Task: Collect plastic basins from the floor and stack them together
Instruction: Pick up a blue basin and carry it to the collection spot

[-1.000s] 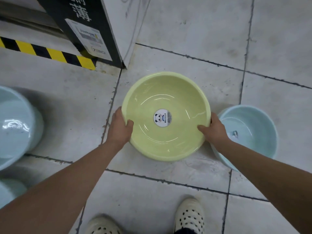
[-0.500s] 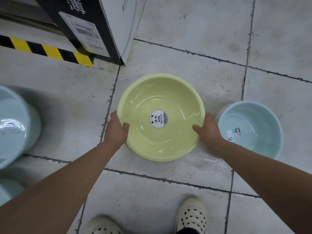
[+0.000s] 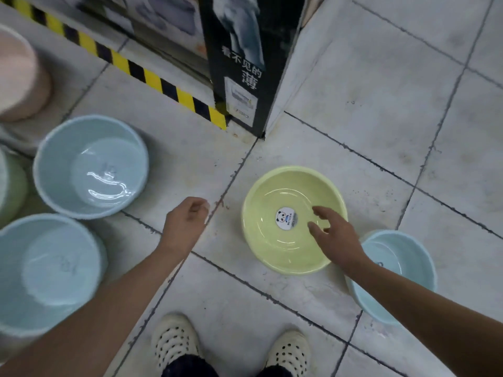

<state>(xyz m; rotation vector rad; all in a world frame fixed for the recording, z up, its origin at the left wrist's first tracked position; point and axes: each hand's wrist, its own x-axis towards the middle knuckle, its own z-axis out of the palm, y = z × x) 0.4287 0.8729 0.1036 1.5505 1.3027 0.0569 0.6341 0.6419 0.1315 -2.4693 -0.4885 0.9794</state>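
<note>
A yellow-green basin with a panda sticker sits on the tiled floor right of centre. My right hand hovers over its near right side, fingers spread and relaxed, holding nothing. My left hand hangs over bare tile to the basin's left, fingers loosely curled and empty. A pale blue basin lies just right of the yellow one, partly hidden by my right forearm. Two more pale blue basins stand at the left, one further away and one nearer.
A pink basin and a green one sit at the far left edge. A black display box and yellow-black hazard tape run along the back. My two white perforated shoes stand at the bottom.
Both hands have let go of the yellow-green basin's rim and it now rests on the floor. The view has swung left, bringing the left-hand basins into sight.
</note>
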